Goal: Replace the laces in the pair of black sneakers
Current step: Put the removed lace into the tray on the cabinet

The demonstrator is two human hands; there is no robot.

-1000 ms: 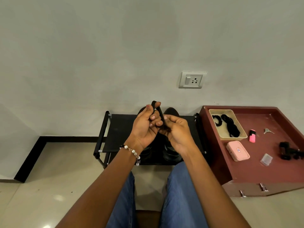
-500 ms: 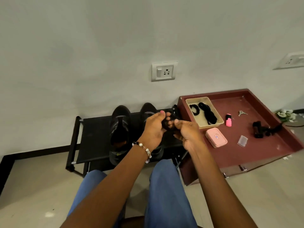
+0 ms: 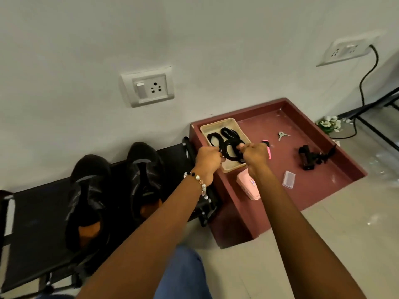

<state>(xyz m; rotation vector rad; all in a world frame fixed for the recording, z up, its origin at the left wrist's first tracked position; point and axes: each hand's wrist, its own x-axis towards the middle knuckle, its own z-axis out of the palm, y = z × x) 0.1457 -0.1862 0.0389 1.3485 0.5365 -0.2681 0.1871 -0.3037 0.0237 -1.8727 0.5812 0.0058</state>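
Coiled black lace (image 3: 232,148) pinched between both hands' curled fingers (image 3: 241,146), above beige tray (image 3: 218,126)

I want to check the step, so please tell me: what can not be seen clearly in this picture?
- Head view: the fingers of the left hand and right hand curl away, hiding their grip on the black lace.
- Pink case: partly behind the right forearm.
- Sneakers: eyelets too dark to read.
- Keys: too small.
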